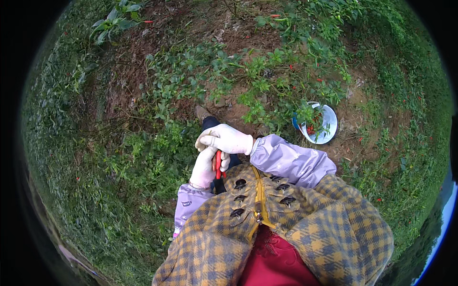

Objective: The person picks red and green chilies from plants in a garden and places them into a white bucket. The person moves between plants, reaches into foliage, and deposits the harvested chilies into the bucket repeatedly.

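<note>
Both hands wear white knit work gloves and meet in front of the body, low over the plants. My left hand [206, 167] is closed around several red chili peppers [218, 164], which hang out below its fingers. My right hand [226, 138] lies across the top of the left one, touching its thumb side; a thin green stem seems to show at its fingertips, and whether it grips anything else is hidden. To the right stands a white plastic bucket [330, 123], with red chilies and green leaves inside it.
Chili pepper plants [263, 68] with a few red fruits grow in front, partly overhanging the bucket's left rim. Dense low greenery [150, 171] lies to the left and right. A shoe [203, 112] rests on the bare brown soil just beyond the hands.
</note>
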The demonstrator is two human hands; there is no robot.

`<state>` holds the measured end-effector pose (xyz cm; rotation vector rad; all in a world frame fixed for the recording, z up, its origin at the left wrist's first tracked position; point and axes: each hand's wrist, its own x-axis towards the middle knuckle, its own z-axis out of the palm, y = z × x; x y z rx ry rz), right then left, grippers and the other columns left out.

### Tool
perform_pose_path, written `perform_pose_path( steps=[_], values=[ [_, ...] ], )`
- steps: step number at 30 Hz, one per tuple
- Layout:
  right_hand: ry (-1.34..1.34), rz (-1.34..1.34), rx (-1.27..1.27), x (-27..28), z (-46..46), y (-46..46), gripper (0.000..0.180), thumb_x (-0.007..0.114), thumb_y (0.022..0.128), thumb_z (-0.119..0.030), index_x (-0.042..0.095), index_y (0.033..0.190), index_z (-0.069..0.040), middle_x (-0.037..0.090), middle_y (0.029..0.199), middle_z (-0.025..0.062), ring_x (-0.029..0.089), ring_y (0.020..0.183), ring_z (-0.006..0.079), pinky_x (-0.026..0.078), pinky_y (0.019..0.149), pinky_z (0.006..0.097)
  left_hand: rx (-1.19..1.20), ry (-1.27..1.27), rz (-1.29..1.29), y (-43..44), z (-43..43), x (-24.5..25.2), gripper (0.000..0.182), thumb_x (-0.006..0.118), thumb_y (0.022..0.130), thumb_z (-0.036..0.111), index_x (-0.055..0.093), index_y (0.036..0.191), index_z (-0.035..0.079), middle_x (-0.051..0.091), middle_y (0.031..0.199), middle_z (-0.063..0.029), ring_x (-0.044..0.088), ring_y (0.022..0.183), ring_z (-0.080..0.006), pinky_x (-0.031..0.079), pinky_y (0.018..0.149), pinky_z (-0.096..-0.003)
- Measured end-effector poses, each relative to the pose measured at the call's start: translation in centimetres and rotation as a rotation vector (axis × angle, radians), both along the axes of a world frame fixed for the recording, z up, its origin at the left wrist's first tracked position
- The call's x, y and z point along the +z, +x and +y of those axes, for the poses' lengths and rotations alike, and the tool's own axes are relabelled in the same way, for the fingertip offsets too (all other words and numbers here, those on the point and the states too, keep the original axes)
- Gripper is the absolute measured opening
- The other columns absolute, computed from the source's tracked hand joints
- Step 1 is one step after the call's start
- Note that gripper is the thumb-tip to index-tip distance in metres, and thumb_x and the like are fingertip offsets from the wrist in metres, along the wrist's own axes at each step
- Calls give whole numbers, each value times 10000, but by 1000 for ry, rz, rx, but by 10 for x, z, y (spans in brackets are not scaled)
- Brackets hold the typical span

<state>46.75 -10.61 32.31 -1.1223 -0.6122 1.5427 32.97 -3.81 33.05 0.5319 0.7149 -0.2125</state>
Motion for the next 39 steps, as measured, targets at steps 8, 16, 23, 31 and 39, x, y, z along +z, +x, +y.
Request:
perform_pose_path(
  steps=[8,16,23,31,39],
  values=[
    [-72,97,-122,-40,-108,10,368,506,950,-307,642,796,-2,641,749,65,595,705,137,486,668,293,-356,38,-1,29,-97,8,329,429,971,352,497,800,79,493,669,1,453,525,-108,364,480,-230],
    [-314,234,-400,-81,-133,-8,296,522,937,-320,623,867,-51,602,614,12,603,572,148,476,526,269,-859,320,-305,42,-101,26,316,490,946,347,516,832,52,515,717,-20,459,636,-87,383,589,-232],
    [-429,-851,-30,-138,-167,-60,670,648,772,-297,406,1337,-29,587,1137,197,602,980,336,483,808,383,-227,-46,-180,29,-88,-33,303,460,963,356,477,889,63,479,716,-20,455,575,-119,363,494,-242],
    [-599,-693,-283,-181,-235,-57,465,618,838,-305,546,1186,-5,674,910,149,653,826,285,500,765,354,13,-313,103,-4,-120,-87,248,532,936,321,532,1013,86,581,891,-48,587,791,-202,495,624,-314],
    [-958,-273,-441,-293,-408,8,263,536,871,-213,621,1022,-16,650,763,79,613,592,150,478,509,295,-158,-351,265,62,-266,-198,228,544,921,276,569,1043,85,628,922,-82,628,837,-241,540,716,-391]
  ],
)
